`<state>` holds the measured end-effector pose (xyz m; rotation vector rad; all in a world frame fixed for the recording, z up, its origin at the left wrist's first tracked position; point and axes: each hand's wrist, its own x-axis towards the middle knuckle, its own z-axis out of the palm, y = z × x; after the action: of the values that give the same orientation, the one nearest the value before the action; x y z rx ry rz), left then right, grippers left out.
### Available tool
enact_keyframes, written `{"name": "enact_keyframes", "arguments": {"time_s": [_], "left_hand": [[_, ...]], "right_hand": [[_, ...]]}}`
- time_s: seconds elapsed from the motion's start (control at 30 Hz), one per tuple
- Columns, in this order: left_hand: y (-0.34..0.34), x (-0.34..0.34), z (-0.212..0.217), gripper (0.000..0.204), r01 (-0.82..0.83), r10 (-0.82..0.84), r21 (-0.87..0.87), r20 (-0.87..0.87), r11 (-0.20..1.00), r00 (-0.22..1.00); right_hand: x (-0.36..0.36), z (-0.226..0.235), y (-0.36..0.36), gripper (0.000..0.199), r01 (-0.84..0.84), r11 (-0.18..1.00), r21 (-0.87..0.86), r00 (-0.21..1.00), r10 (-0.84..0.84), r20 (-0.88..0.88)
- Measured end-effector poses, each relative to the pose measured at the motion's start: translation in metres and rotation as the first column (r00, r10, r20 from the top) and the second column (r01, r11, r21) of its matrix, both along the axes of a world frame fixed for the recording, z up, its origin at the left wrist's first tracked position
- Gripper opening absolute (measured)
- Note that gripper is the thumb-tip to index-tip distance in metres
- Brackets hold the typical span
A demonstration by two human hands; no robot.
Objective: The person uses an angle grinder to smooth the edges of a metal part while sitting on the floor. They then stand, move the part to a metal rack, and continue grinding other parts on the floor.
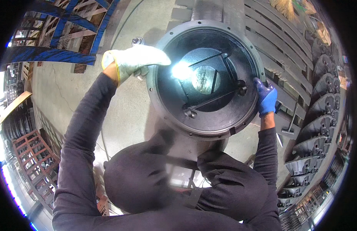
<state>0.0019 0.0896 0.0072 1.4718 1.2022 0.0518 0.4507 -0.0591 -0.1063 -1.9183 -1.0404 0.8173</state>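
The single head view was taken from above, aimed steeply down and close over the round metal housing [206, 79], seen just beyond the fingers [157, 57]. Straight edges were bent toward the rim by the fisheye lens.

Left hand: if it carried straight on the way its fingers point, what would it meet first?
The left hand, in a pale work glove, points right across the rim of the round metal housing. Straight on, it would probably pass over the dark open bowl first; depth is unclear.
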Motion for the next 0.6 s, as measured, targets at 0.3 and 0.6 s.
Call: {"name": "enact_keyframes", "arguments": {"time_s": [0.3, 0.6], "left_hand": [[-0.065, -0.012, -0.01, 0.061, -0.117, 0.211, 0.301, -0.301, 0.946, 0.93], [-0.045, -0.013, -0.052, 0.034, 0.031, -0.042, 0.061, 0.18, 0.998, 0.983]], "right_hand": [[-0.006, -0.011, -0.005, 0.041, 0.026, 0.999, 0.034, 0.999, -0.027, 0.016], [-0.051, -0.034, -0.066, 0.042, 0.338, 0.932, 0.129, 0.935, -0.318, -0.155]]}}
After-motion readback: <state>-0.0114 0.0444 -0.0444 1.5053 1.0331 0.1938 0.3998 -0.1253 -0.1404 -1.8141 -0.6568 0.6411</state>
